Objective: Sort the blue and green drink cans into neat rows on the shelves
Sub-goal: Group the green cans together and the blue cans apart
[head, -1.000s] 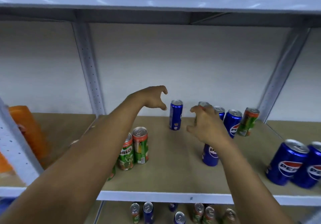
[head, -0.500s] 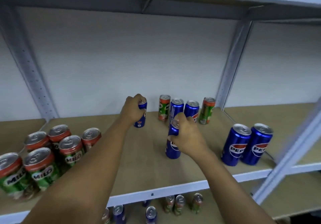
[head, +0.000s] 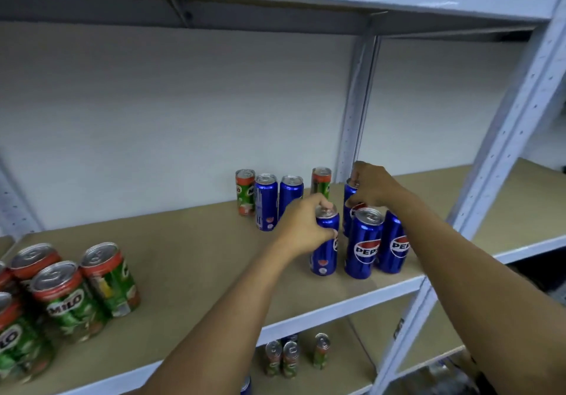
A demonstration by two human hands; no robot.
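The left hand (head: 301,226) grips the top of a blue can (head: 325,243) standing mid-frame on the shelf (head: 196,260). The right hand (head: 372,186) holds another blue can (head: 350,207) just behind. Beside them stand two blue cans reading "PEPSI" (head: 364,243). Four cans line the back wall, two blue and two green. Lower left, green "MILO" cans (head: 69,301) crowd together.

On the middle shelf (head: 183,260) I count six blue cans (head: 364,243) and two slim green cans (head: 245,192) at the back. At the left I see about five fat green Milo cans (head: 66,301). The lower shelf (head: 346,361) shows three green cans (head: 290,359), others partly hidden.
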